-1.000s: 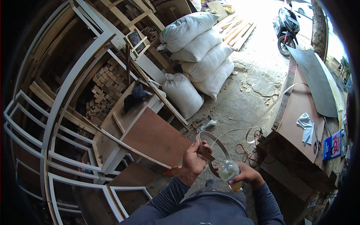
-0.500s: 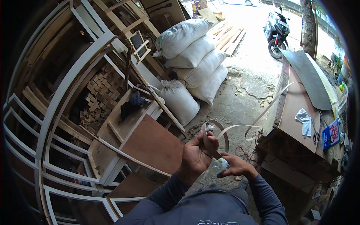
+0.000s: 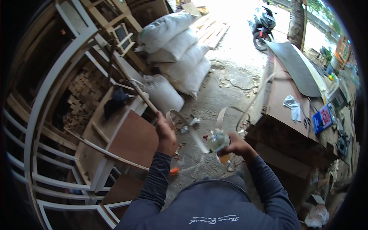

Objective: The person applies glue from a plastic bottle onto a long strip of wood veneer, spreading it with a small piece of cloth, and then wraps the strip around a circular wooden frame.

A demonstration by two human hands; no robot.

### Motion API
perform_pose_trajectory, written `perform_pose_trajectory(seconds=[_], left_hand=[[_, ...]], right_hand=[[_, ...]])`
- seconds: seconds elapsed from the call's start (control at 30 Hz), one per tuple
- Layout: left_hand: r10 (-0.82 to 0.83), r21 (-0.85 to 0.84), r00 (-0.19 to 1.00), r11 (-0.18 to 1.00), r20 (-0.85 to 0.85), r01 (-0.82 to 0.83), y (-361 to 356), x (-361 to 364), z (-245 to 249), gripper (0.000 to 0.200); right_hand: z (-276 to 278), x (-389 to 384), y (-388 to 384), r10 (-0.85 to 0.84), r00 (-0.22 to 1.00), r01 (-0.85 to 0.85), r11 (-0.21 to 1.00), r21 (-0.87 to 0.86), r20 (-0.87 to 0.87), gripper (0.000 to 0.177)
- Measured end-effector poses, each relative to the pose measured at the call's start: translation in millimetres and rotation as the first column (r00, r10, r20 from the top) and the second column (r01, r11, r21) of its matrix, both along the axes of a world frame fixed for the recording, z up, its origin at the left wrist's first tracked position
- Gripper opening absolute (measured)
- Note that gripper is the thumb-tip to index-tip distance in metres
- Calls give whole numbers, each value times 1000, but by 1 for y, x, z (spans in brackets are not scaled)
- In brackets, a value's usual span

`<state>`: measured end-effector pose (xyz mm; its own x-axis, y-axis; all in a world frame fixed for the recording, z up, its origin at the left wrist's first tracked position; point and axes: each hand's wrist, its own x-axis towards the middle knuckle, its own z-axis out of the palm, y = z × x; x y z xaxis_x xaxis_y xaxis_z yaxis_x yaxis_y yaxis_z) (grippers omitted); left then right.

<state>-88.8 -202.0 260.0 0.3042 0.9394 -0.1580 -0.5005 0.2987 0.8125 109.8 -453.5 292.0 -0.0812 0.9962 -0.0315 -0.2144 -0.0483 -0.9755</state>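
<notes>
My left hand [image 3: 166, 135] is raised left of centre, its fingers closed on a pale, thin edging strip [image 3: 188, 131]. From there the strip curls down towards the right hand. My right hand [image 3: 238, 146] grips a clear plastic bottle [image 3: 218, 140], seen nearly end-on, with something yellowish at its lower side. Another stretch of the strip rises behind the bottle and loops right towards the workbench. Whether the right fingers also pinch the strip is hidden by the bottle.
White sacks [image 3: 180, 57] are piled ahead on the concrete floor. A white curved frame [image 3: 57, 92] stands at left beside a wooden cabinet [image 3: 132, 140]. On the right workbench [image 3: 283, 96] lie a white glove [image 3: 293, 107], scissors [image 3: 306, 122] and a blue can [image 3: 322, 119]. A motorbike [image 3: 262, 25] is parked beyond.
My hands have moved apart, the left going left and up with the strip. The right has lowered slightly with the bottle. The view has shifted, so the surroundings sit further left.
</notes>
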Motion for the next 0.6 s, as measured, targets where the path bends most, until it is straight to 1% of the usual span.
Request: perform_pose_trajectory(seconds=[0.03, 0.07, 0.1, 0.13, 0.2, 0.23, 0.27, 0.33, 0.37, 0.47, 0.5, 0.53, 0.6], left_hand=[[206, 267, 898, 958, -389, -105, -13, 1, -11, 57], [466, 541, 621, 838, -630, -80, -31, -3, -23, 56], [714, 747, 248, 661, -655, 72, -44, -5, -31, 56], [735, 816, 363, 555, -572, 162, -63, -4, -20, 55], [699, 909, 581, 311, -416, 277, -120, -9, 26, 55], [470, 880, 745, 254, -474, 400, -136, -7, 34, 56], [200, 854, 831, 161, -520, 495, -151, -4, 38, 57], [89, 756, 770, 294, -631, 585, -183, 15, 41, 57], [195, 796, 778, 260, -598, 547, -185, 26, 29, 56], [206, 822, 815, 331, -542, 463, -170, 46, 0, 58], [207, 813, 807, 344, -553, 469, -163, 48, -8, 61], [296, 831, 780, 266, -552, 488, -154, 45, -9, 63], [456, 844, 725, 127, -517, 522, -142, 38, -7, 64]], right_hand=[[21, -1, -8, -55, 991, 56, 998, 5, -125, 72], [23, 5, -11, -79, 990, 86, 995, 53, -117, 76], [21, 10, -14, -85, 988, 98, 991, 94, -129, 76], [18, 17, -14, -92, 986, 111, 984, 139, -138, 76], [16, 23, -17, -124, 983, 142, 980, 136, -134, 80], [16, 23, -20, -134, 982, 151, 981, 126, -133, 83], [28, 19, -24, -170, 976, 183, 979, 88, -138, 82], [33, 22, -20, -154, 967, 169, 984, 59, -204, 80], [37, 21, -20, -194, 958, 216, 972, 90, -210, 79], [55, 29, -26, -265, 921, 295, 953, 68, -285, 78], [56, 35, -27, -300, 917, 333, 939, 87, -263, 75], [63, 39, -30, -324, 908, 343, 939, 25, -264, 72], [70, 46, -31, -314, 917, 322, 947, -6, -248, 69]])
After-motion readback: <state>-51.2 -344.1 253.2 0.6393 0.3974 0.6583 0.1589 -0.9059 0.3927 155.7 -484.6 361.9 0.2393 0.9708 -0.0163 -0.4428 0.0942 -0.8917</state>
